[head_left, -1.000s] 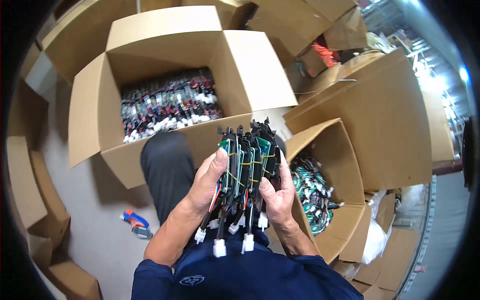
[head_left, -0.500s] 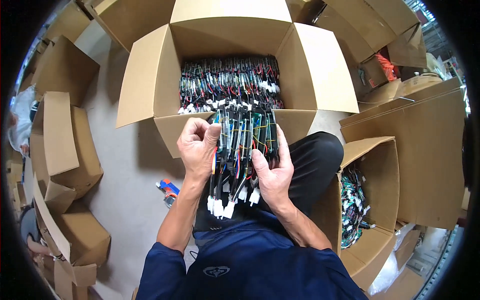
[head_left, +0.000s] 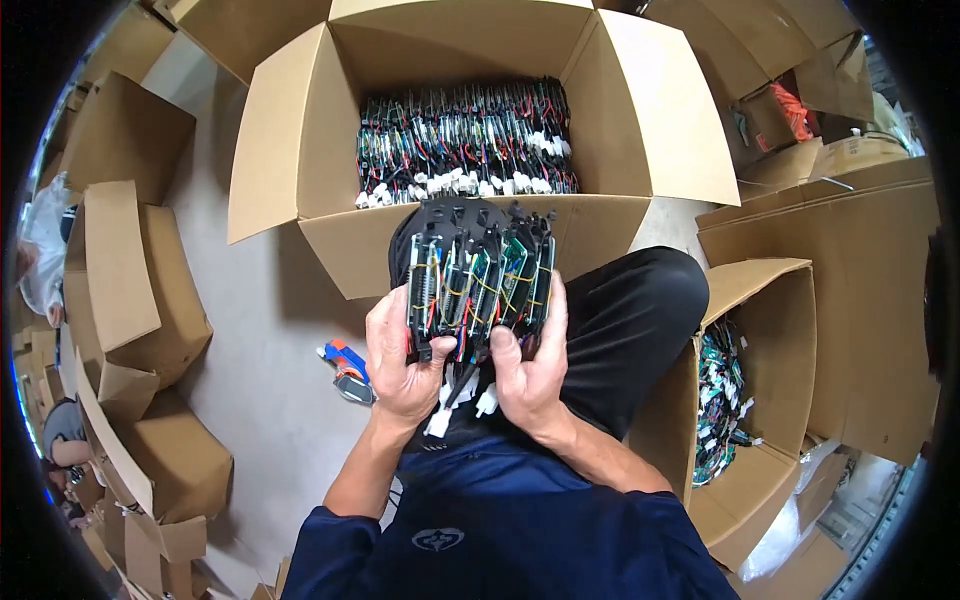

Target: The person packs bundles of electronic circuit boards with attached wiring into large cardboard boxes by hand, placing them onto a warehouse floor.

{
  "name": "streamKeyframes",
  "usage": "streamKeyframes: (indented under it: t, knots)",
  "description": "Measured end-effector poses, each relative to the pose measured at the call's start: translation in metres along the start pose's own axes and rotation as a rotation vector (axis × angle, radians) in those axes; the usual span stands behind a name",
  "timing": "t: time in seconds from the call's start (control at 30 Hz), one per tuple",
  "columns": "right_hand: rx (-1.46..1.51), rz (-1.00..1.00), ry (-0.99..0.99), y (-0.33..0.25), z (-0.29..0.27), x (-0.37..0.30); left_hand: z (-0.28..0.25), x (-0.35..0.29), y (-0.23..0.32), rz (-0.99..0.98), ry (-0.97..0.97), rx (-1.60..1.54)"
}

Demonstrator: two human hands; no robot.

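Note:
Between my two hands I hold a bundle of circuit boards (head_left: 485, 290), standing side by side with yellow bands or wires across them. My left hand (head_left: 398, 360) presses the bundle's left side, thumb across the near edge. My right hand (head_left: 532, 365) grips its right side the same way. Coloured wires and white connectors (head_left: 438, 422) hang down from the boards toward my lap. Just beyond stands a large open cardboard box (head_left: 470, 240), with rows of similar boards (head_left: 460, 140) packed upright inside and white plugs along their near edge.
To the right, a smaller open box (head_left: 755, 275) holds a loose heap of boards and wires (head_left: 720, 400). A blue and orange tool (head_left: 347, 370) lies on the grey floor at left. Opened cartons (head_left: 125, 280) line the left side. My bent knee (head_left: 650, 290) is beside the bundle.
The bundle has come back from the large box's near wall toward me and tilted, showing more of the boards' edges. Both hands have shifted lower on it, still gripping.

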State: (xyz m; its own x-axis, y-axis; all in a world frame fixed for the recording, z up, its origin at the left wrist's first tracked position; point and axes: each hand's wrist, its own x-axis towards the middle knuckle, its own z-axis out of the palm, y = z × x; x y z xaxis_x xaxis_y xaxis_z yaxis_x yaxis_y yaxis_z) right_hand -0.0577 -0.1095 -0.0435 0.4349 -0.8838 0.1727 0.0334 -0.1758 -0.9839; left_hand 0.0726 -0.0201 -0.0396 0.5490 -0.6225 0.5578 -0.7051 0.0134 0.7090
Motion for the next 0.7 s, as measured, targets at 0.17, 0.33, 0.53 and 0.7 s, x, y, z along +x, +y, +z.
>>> streamKeyframes:
  t: [0.17,0.33,0.53,0.7]
  knots:
    - [-0.171,-0.144,-0.155,0.002,-0.013,-0.005,0.0,-0.01,-0.003,-0.031,0.043,0.018]
    - [-0.213,-0.136,-0.122,-0.008,-0.02,-0.006,-0.013,0.0,0.013,-0.043,-0.038,-0.023]
    - [-0.232,-0.24,-0.099,-0.071,-0.023,0.054,-0.016,0.053,0.036,-0.132,0.033,-0.042]
    - [-0.209,-0.367,-0.059,-0.076,-0.017,0.194,0.025,0.183,0.018,-0.151,0.061,-0.38]
